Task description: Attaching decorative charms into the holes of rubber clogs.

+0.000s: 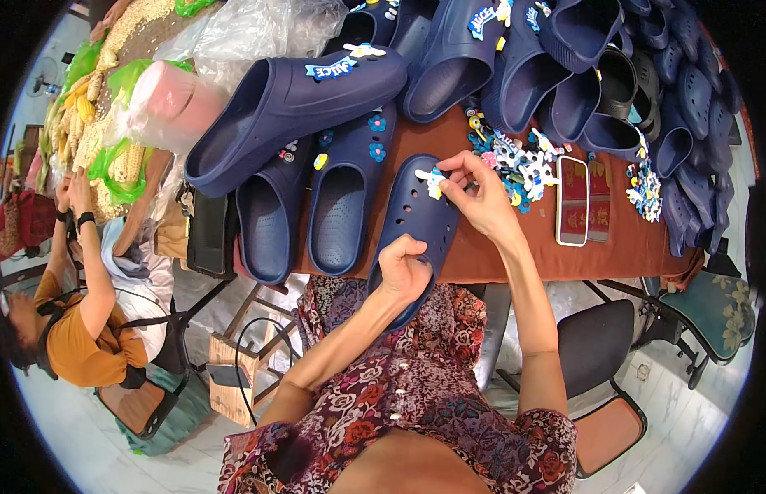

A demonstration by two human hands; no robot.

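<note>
My left hand (404,268) is closed round the heel end of a navy foam clog (398,216), fingers inside its opening and thumb on top. The clog's holed toe points away from me at the table's front edge. At the upper front of the clog, my right hand (482,193) pinches a small white and yellow shoe charm (433,182) between thumb and fingertips. The charm touches the clog's top; whether its back sits in a hole is hidden. Just beyond my right hand lies a pile of colourful charms (527,169).
Several decorated navy clogs (338,218) stand to the left and behind on the brown-covered table (498,255). At right are a white-framed phone (572,202), a smaller charm pile (644,191) and heaped clogs (694,99). Far left, another person (95,321) handles corn (128,163). An office chair (597,346) stands right.
</note>
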